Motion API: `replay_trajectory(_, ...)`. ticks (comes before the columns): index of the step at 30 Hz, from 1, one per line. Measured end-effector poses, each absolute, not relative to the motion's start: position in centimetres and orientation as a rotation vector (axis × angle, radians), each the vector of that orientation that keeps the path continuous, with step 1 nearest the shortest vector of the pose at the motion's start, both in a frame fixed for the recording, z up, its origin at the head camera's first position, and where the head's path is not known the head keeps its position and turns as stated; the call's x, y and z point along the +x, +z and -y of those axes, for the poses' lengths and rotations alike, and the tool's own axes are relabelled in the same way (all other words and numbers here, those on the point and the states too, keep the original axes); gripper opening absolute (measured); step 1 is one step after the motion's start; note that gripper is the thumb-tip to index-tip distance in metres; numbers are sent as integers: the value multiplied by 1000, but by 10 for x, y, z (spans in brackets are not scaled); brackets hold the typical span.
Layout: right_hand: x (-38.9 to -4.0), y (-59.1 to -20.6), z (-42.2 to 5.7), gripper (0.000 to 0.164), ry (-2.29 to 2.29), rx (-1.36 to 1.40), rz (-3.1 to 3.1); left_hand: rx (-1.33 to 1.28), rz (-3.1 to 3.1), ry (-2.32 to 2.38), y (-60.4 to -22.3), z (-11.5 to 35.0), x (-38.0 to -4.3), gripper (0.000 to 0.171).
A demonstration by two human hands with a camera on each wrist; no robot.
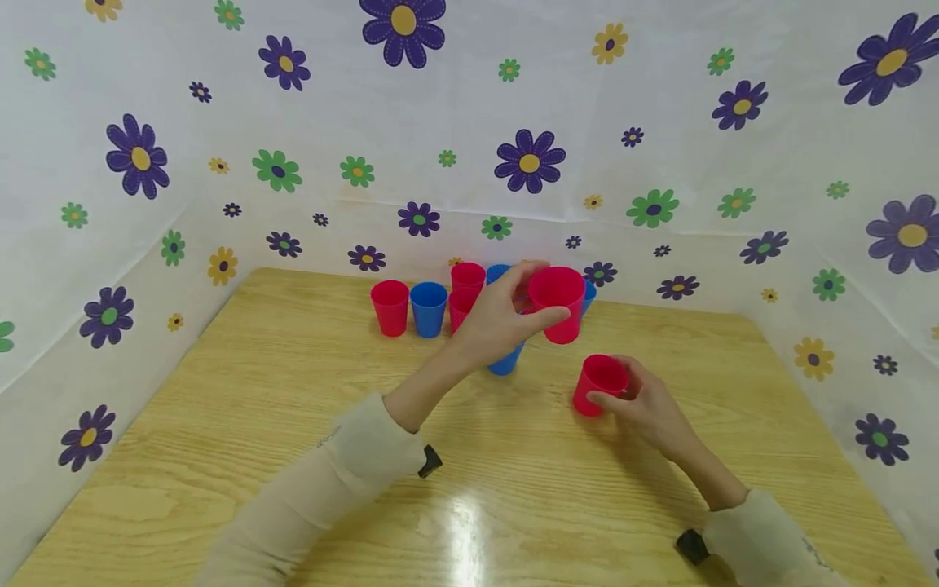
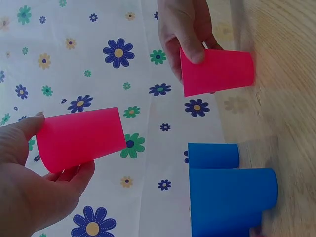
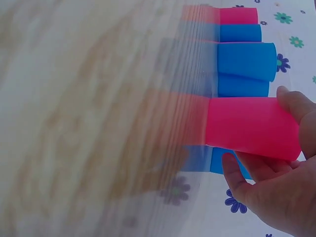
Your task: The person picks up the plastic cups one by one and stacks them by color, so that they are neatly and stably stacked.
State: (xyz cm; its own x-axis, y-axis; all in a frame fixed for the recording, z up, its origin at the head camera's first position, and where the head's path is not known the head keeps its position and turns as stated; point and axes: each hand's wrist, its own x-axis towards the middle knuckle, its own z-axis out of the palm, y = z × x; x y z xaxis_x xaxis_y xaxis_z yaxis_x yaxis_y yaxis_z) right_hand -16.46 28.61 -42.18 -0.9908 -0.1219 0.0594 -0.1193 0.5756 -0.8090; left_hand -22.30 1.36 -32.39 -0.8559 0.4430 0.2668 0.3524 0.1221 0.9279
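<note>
My left hand [image 1: 499, 318] grips a red cup [image 1: 559, 306] near its rim, thumb on the near side. That cup is lifted above the table and upright, its open mouth facing up. Lower and to the right, my right hand [image 1: 655, 408] holds another red cup [image 1: 592, 391] between thumb and fingers. In the right wrist view this red cup [image 3: 252, 126] has its base right at the tabletop. Behind my left hand stands a blue cup [image 1: 504, 361], partly covered by the hand.
At the back of the wooden table [image 1: 308, 367] stand a red cup [image 1: 390, 310], a blue cup [image 1: 429, 311] and several more red and blue cups, partly hidden by my left hand. Another blue cup [image 1: 590, 294] peeks out behind the lifted one. Flowered cloth [image 1: 455, 106] encloses the table.
</note>
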Motion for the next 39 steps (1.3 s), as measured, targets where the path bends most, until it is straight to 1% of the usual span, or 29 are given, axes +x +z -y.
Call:
replay_trajectory(3, -165, -422, -286, 64, -1432, -218, -2788, 844, -2309, 1841, -327, -24, -222, 70)
replay_trajectory(12, -168, -422, -285, 64, -1412, -215, -2805, 815, -2286, 1799, -335, -55, -221, 72)
replay_trajectory(19, -166, -422, -285, 59, -1424, -212, -2808, 836, -2248, 1757, -339, -72, -222, 73)
replay_trajectory(27, -164, -422, -285, 56, -1412, -211, -2834, 829, -2250, 1686, -351, -81, -221, 75)
replay_trajectory(39, -164, -423, -285, 57, -1420, -236, -2848, 888, -2311, 1619, -360, -85, -222, 74)
